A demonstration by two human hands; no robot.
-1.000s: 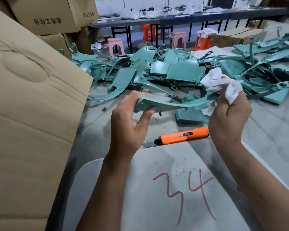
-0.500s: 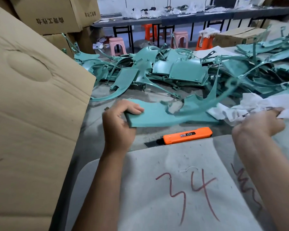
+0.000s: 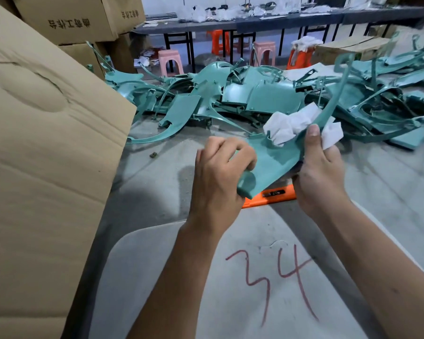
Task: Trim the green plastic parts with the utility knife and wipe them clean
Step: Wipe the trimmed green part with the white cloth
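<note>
- Holding one green plastic part (image 3: 274, 162) up over the table (image 3: 389, 192) between both hands: my left hand (image 3: 220, 177) has its fingers curled round the near, rounded end, and my right hand (image 3: 321, 172) pinches the far edge with the thumb on top.
- My right hand also clutches a crumpled white cloth (image 3: 294, 124), bunched against the part's upper face and sticking out either side of its thin curved arm.
- Writing I can read: "34" in red marker on the pale board (image 3: 181, 277) nearest me. The stacked cardboard boxes (image 3: 69, 18) carry dark printed characters, upside down from here; I cannot read them.
- The orange utility knife (image 3: 272, 195) lies on the table under the part; its ends are hidden by my hands, and its small black label is too small to read.
- A large cardboard sheet (image 3: 42, 167) blocks the left and is cut off by the frame.
- The pile of green parts (image 3: 255, 94) behind is too tangled to count.
- Four stools (image 3: 170, 61) show beyond: two pink, two orange, the orange ones partly hidden.
</note>
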